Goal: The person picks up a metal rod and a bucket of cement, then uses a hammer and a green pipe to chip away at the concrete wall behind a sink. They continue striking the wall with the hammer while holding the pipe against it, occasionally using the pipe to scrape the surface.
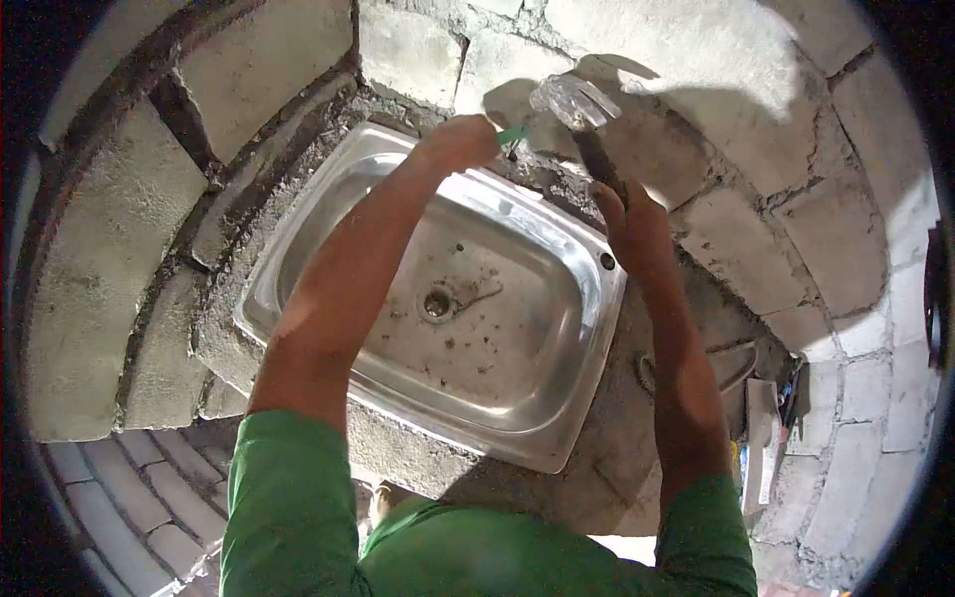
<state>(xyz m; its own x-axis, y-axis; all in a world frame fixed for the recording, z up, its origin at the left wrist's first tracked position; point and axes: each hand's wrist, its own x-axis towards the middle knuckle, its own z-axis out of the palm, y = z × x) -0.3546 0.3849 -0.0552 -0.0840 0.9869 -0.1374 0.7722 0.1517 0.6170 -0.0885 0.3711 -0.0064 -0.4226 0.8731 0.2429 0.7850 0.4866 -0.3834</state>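
Stainless-steel and rectangular, a sink [522,328] lay mid-frame in the head view. Near its far edge, before a rough grey block wall [408,52], the left hand [458,143] clasped a slim green rod [512,133] and the right hand [642,227] gripped a dark-handled, silvery metal hammer [595,151].

The hammer [589,137] has a bright silver head [569,99] and a dark, nearly black handle [600,161], while the tool [513,133] is light green. The sink [537,343] is shiny silver-grey with whitish glints, its drain [437,303] dark and its bottom flecked with brown and black specks [451,343]; the shirt [477,557] is plain green. The wall [726,139] shows a block pattern of pale grey and cream with darker joints [189,124], and the surface [398,453] is mottled grey.
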